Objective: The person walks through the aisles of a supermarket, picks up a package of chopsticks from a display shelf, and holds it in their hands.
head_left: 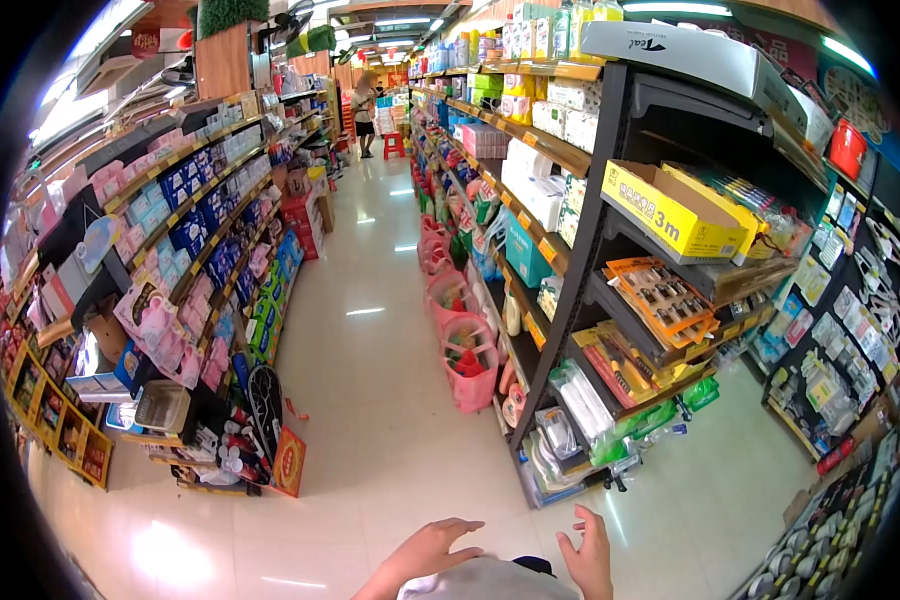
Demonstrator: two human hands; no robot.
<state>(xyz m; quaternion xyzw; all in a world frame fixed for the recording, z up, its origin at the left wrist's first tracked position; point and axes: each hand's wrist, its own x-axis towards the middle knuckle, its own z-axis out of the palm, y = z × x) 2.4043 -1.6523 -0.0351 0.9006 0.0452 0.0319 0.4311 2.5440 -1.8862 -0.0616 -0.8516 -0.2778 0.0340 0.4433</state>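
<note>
The left hand (pixel 432 548) and right hand (pixel 592 555) are both open, fingers loosely curved, at six o'clock. Nearest them, toward one o'clock, stands a black end-of-aisle shelving rack (pixel 610 125), its tiers bearing a bright yellow open-topped carton (pixel 660 215) printed "3m", orange blister cards (pixel 660 300) and, lower, clear-wrapped white goods (pixel 581 400).

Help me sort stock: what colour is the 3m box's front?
The 3m box has a yellow front; head view shows it.
</note>
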